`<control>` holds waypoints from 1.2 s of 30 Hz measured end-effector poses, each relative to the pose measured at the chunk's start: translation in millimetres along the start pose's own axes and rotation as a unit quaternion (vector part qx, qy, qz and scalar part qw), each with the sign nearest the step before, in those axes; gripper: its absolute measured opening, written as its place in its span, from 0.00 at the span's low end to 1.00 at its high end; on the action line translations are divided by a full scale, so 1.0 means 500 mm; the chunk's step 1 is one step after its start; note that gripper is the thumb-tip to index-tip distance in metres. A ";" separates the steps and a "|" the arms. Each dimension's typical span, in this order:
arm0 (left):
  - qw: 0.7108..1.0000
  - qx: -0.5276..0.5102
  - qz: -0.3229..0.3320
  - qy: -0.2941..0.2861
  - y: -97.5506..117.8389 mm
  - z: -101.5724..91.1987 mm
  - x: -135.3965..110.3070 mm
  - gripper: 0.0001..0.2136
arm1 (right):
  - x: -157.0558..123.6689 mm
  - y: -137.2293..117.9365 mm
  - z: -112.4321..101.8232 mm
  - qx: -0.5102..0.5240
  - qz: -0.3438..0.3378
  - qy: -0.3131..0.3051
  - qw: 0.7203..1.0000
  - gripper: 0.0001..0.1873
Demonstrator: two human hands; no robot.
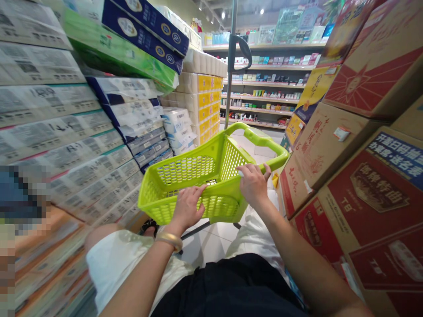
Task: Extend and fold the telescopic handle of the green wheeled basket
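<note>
L hand (187,208) on lime plastic basket (220,210) rim; R hand (254,185) too

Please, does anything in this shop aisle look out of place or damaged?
Nothing looks spilled or damaged. The left hand and right hand hold the green basket normally. One small oddity: a white label sits crookedly on a brown carton at right.

We find bright ceiling spotlights (223,15), soft shadows, curved wide-angle edges, and a pixelated patch (23,237) at left.
</note>
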State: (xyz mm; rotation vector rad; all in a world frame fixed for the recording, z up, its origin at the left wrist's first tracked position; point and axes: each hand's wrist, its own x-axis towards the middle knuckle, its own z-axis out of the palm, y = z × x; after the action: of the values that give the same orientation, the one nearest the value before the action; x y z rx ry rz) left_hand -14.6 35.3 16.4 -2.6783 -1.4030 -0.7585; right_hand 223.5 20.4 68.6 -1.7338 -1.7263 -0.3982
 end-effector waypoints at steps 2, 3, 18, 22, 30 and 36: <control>1.000 0.002 -0.001 0.001 0.003 0.001 0.000 0.28 | -0.004 -0.013 0.008 0.006 0.003 0.001 1.000 0.19; 1.000 0.003 -0.002 0.001 0.003 0.002 0.000 0.28 | -0.009 -0.027 0.017 0.008 -0.003 -0.007 1.000 0.18; 1.000 -0.005 0.003 -0.006 -0.004 -0.004 -0.004 0.28 | -0.015 -0.018 0.015 0.020 -0.038 -0.035 0.998 0.20; 1.000 0.001 0.000 -0.006 -0.002 -0.002 -0.003 0.29 | 0.002 0.019 -0.010 0.000 -0.003 0.016 1.000 0.20; 1.000 0.006 -0.004 -0.007 -0.002 -0.005 -0.003 0.27 | -0.027 -0.052 0.039 0.016 -0.040 -0.016 0.999 0.19; 1.000 0.003 0.003 -0.007 -0.010 -0.011 -0.003 0.27 | -0.024 -0.035 0.026 0.030 -0.058 -0.027 0.997 0.19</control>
State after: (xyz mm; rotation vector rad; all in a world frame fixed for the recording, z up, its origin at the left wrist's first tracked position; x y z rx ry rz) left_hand -21.2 35.6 19.4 -2.6878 -1.3964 -0.7339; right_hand 202.7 17.9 55.5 -1.6206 -1.8644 -0.3485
